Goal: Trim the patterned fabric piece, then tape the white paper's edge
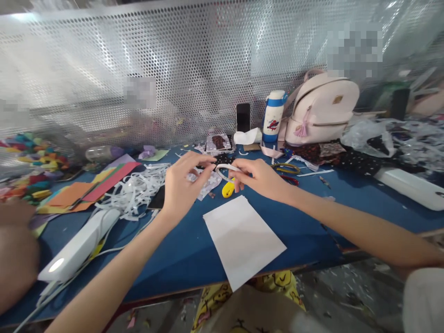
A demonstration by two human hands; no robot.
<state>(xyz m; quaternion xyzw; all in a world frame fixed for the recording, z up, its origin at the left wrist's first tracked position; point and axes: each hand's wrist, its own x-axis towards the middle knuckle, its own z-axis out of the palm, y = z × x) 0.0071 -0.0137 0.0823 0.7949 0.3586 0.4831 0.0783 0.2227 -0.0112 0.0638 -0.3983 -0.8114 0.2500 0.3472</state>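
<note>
Above the blue table [173, 249], my right hand [251, 175] pinches a curved white strip [222, 169], which bends into a loop toward my left hand. My left hand [187, 178] is beside the loop, its thumb and index finger apart. Whether its fingertips touch the strip cannot be made out. Below my hands lies a stack of white paper [243, 240], slightly over the front edge. A yellow object [228, 189] rests just under my right hand's fingers.
Tangled white strips [133, 189], coloured paper [79, 189] and a white device with a cable [79, 245] are left. A phone [243, 117], bottle [273, 118] and backpack [321, 111] stand behind. Another person's arm [17, 254] is at far left.
</note>
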